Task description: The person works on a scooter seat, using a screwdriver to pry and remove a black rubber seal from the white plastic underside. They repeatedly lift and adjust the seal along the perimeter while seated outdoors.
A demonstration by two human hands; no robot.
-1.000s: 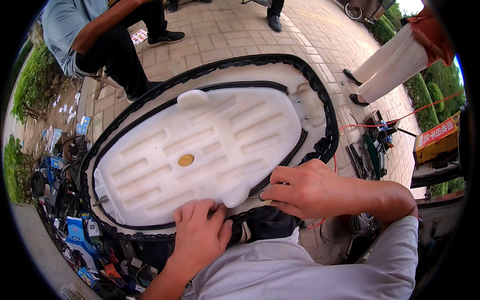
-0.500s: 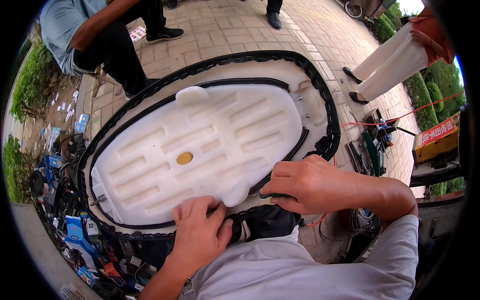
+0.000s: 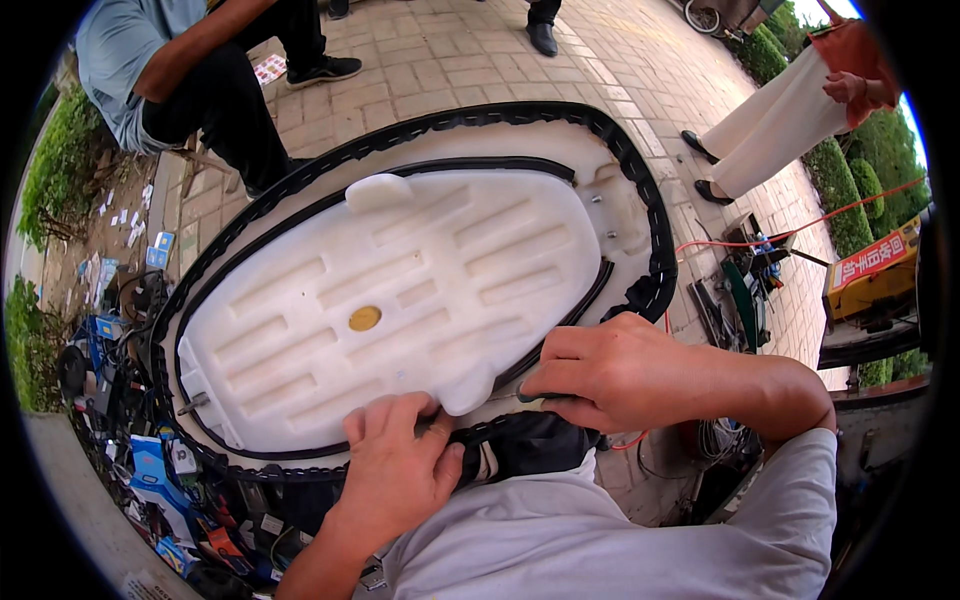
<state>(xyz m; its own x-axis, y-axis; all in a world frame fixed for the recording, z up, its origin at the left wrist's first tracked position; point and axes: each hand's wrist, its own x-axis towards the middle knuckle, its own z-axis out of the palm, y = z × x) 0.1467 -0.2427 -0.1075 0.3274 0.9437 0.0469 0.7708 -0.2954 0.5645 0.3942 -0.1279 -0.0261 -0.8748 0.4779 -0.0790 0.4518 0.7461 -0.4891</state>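
An upturned scooter seat [image 3: 390,283] lies before me, its ribbed white plastic base showing. A black cover [image 3: 520,445] is folded over its rim and fixed with a row of staples, and a black rubber strip [image 3: 590,300] runs round the base. At the near edge my left hand [image 3: 398,450] presses bent fingers onto the rim, its thumb over the cover. My right hand [image 3: 610,370] is closed around a dark-handled thin tool [image 3: 528,397], beside the near white tab [image 3: 468,390]. The tool's tip and exact kind are hard to make out.
Loose cables, boxes and small parts [image 3: 150,480] crowd the left side. Tools [image 3: 740,285] and a red cord [image 3: 790,235] lie on the paving to the right. One person [image 3: 230,110] sits at the far left; another [image 3: 790,110] stands at the far right.
The view has shifted slightly, so the seat sits a little further left. My right hand has hardly moved with the tool, and my left hand stays on the rim.
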